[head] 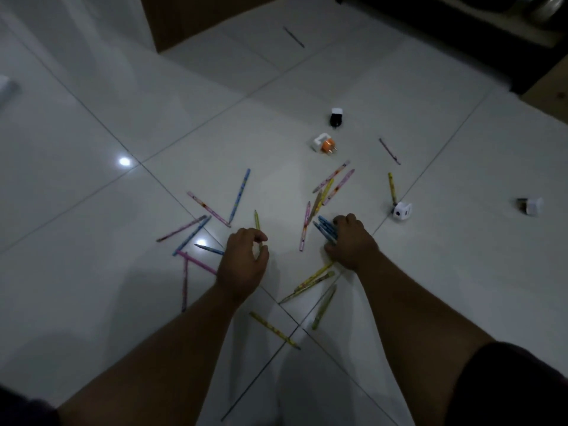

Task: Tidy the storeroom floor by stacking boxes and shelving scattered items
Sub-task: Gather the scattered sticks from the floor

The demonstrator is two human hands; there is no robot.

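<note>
Everywhere, patterned pencils (pixel 238 199) strewn, right hand (pixel 350 241) clutching blue pencils (pixel 326 230), left hand (pixel 244 259) pinching yellow pencil (pixel 257 222).

We observe both bare forearms extended forward and down. The left hand (pixel 242 259) has fingers curled, thumb and forefinger pinched close together. The right hand (pixel 350 239) is palm-down, knuckles up, its grip closed around a bundle; a dark sleeve covers the right upper arm.

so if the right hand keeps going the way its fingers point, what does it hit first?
The right hand points up-left along the floor. The blue pencils it grips lead; next in line looks like the pink pencil, though depth is hard to judge.
</note>
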